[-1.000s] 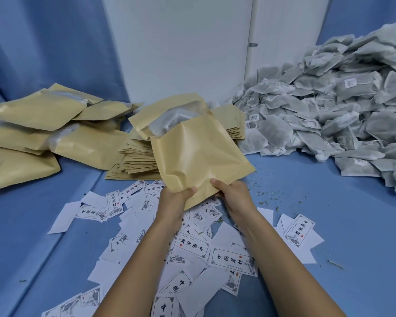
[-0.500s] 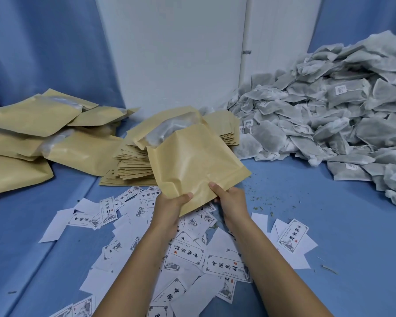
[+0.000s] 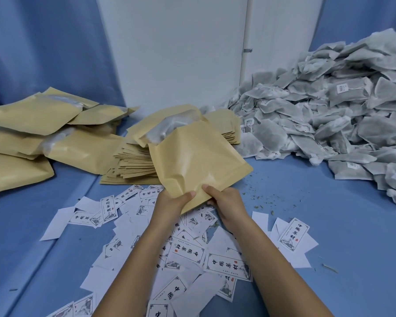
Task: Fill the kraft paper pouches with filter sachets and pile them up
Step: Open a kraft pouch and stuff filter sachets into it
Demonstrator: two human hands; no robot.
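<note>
Since the kraft pouch (image 3: 199, 161) is still pinched along its bottom by left hand (image 3: 174, 203) and right hand (image 3: 226, 204), sachet (image 3: 169, 128) inside, piling's probably due next.

I see one view: head cam, wide angle, worn above table (image 3: 318, 225), facing forward and down. Near lens, arms (image 3: 133, 271) run in from bottom edge. Close at mid-frame, pouch (image 3: 199, 165). At left edge filled pouches (image 3: 32, 124), at right sachet heap (image 3: 329, 115), far at top white wall (image 3: 174, 53). Whole work area fits; straight lines bow toward frame edges
</note>
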